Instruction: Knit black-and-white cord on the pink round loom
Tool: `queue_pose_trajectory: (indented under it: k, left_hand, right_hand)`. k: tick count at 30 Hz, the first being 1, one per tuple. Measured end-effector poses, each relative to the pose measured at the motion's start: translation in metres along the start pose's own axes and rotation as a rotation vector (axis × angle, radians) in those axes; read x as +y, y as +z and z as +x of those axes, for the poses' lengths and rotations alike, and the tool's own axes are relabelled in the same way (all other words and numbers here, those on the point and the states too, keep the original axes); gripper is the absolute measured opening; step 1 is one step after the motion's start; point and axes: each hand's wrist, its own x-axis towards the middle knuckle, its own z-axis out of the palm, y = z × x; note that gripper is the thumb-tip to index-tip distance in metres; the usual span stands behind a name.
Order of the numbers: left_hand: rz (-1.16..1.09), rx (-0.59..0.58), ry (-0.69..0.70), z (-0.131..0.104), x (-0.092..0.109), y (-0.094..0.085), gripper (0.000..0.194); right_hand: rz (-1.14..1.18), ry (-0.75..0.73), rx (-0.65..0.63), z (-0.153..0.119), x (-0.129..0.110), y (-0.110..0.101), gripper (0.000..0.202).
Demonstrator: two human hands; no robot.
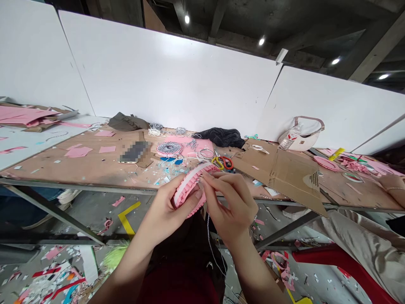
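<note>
My left hand (169,207) is closed around a pink pleated ring (187,189) with a white band along its outer side, the thumb pressing on the inner pleats. At the ring's upper right, my right hand (229,198) pinches with thumb and index finger. A thin pale cord (209,236) hangs from beneath that hand to my lap; its upper end is hidden by the fingers. Just beyond the ring lie scissors (225,162) with red and yellow handles. A round piece (169,148) wound with black-and-white cord rests farther back.
A blurred phone (134,152), pink sheets (79,152), a dark cloth (221,137) and flattened cardboard (281,173) lie on the table. A white bag (305,139) and bottle (289,137) stand at the white partition (177,76). Another person's hand (392,183) is at far right.
</note>
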Motion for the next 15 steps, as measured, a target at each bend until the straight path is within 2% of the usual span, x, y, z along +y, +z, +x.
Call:
queue_pose_trajectory:
  k: [4, 10, 15]
  left_hand:
    - [-0.001, -0.018, 0.005, -0.0001, 0.0016, 0.0016, 0.004]
    - [0.013, -0.009, 0.0, -0.0001, 0.0056, 0.0034, 0.004]
    - [0.11, 0.011, 0.037, -0.0024, 0.0038, 0.0039, 0.005]
  right_hand:
    - [-0.021, 0.014, 0.015, -0.0038, 0.0028, -0.0017, 0.029]
    - [0.005, 0.018, -0.067, -0.008, 0.006, -0.0067, 0.047]
    - [0.095, 0.137, -0.071, -0.0036, 0.0041, -0.0098, 0.036]
